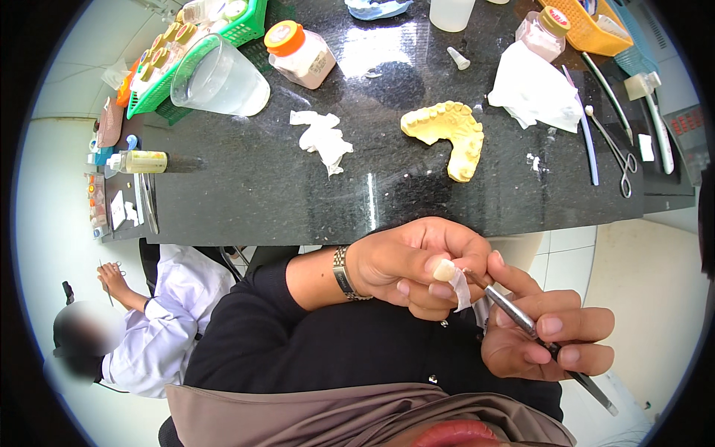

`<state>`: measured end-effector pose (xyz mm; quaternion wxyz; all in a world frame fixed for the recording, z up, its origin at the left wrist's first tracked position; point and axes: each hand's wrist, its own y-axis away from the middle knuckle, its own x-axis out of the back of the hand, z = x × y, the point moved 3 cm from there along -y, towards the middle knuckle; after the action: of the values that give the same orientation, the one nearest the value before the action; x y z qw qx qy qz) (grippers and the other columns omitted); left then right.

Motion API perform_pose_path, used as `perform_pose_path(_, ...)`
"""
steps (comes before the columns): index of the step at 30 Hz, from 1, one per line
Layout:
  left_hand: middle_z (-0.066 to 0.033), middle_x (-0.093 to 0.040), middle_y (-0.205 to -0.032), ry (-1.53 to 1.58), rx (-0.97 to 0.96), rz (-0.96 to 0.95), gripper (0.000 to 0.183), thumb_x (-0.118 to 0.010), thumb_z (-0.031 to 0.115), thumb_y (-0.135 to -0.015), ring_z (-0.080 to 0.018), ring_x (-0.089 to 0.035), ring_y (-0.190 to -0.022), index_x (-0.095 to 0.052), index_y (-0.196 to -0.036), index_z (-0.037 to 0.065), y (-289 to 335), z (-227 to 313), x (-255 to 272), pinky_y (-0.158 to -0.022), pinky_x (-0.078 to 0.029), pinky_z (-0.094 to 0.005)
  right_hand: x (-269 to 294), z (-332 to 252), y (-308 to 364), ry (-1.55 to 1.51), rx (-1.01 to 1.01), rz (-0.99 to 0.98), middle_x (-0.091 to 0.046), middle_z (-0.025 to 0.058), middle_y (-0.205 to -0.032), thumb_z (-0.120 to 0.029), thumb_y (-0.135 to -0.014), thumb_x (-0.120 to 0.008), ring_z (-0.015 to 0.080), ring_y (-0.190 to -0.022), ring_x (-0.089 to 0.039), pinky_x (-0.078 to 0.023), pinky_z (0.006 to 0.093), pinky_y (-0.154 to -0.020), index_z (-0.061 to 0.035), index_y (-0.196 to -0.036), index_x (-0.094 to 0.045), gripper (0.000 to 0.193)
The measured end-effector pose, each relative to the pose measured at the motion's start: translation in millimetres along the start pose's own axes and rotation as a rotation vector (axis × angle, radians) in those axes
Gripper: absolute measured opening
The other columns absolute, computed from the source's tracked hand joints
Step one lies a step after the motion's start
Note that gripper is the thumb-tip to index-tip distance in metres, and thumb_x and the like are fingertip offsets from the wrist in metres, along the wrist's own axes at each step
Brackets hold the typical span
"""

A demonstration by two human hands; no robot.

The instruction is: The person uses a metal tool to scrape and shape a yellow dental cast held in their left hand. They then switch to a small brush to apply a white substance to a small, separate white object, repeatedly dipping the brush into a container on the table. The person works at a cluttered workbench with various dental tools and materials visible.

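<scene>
My left hand, with a watch on its wrist, is closed in front of my body. A thin whitish strip hangs from its thumb and fingertips. A small cream-coloured spot shows at the thumb tip; I cannot tell whether it is a nail or a held piece. My right hand grips a slim metal dental instrument by its shaft. One end of it meets the left fingertips beside the strip; the flat end points down right. On the bench beyond lies a yellow dental cast, horseshoe-shaped with teeth.
On the black bench are crumpled tissue, a clear cup, an orange-capped jar and a green basket. At right lie a white cloth, scissor-handled forceps and a brush. Another person sits at left.
</scene>
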<state>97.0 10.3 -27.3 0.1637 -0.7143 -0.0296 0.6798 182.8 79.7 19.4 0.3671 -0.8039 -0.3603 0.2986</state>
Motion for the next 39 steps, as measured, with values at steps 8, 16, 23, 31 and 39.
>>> perform_pose_path(8,0.0008,-0.041,-0.062,0.0,0.021,0.036,0.022,-0.054,0.019,-0.083,0.0004,-0.028,-0.038,-0.042,-0.078,0.002,3,2,-3,-0.035,-0.02,-0.0161,0,-3,-2,0.042,-0.041,-0.096,-0.035,0.0144,-0.091,-0.006,-0.086,-0.039,0.0178,-0.055,-0.046,-0.054,0.051,-0.065,0.0002,-0.094,-0.026,0.016)
perform_pose_path(16,-0.0003,-0.044,-0.059,-0.006,0.029,0.078,0.024,-0.061,0.024,-0.079,-0.0029,-0.034,-0.042,-0.049,-0.068,0.007,5,3,-5,-0.035,-0.025,-0.0159,-4,-6,-2,0.078,-0.021,-0.123,-0.036,0.0146,-0.091,-0.006,-0.087,-0.038,0.0175,-0.054,-0.047,-0.054,0.0504,-0.064,0.0011,-0.094,-0.026,0.016)
perform_pose_path(23,-0.0013,-0.046,-0.057,-0.025,0.052,0.122,0.025,-0.064,0.027,-0.077,-0.0051,-0.037,-0.043,-0.052,-0.062,0.01,3,4,-3,-0.034,-0.027,-0.0163,-12,-4,0,0.139,0.055,0.017,-0.036,0.0148,-0.09,-0.006,-0.086,-0.04,0.0176,-0.054,-0.046,-0.055,0.0498,-0.063,0.0015,-0.093,-0.026,0.018)
perform_pose_path(31,-0.0002,-0.044,-0.057,-0.045,0.022,0.088,0.024,-0.06,0.024,-0.079,-0.0038,-0.035,-0.041,-0.048,-0.067,0.008,-4,-2,2,-0.034,-0.025,-0.0172,1,-4,4,0.091,0.029,0.039,-0.035,0.0144,-0.09,-0.005,-0.085,-0.041,0.0175,-0.055,-0.045,-0.054,0.0517,-0.065,0.001,-0.093,-0.026,0.018)
perform_pose_path(39,-0.0008,-0.046,-0.055,-0.03,0.051,0.111,0.026,-0.063,0.027,-0.077,-0.0059,-0.038,-0.042,-0.05,-0.062,0.011,-3,0,-1,-0.034,-0.029,-0.0178,-1,-4,2,0.072,0.044,-0.008,-0.034,0.0145,-0.089,-0.001,-0.084,-0.041,0.0175,-0.054,-0.045,-0.052,0.0542,-0.066,0.0011,-0.092,-0.026,0.017)
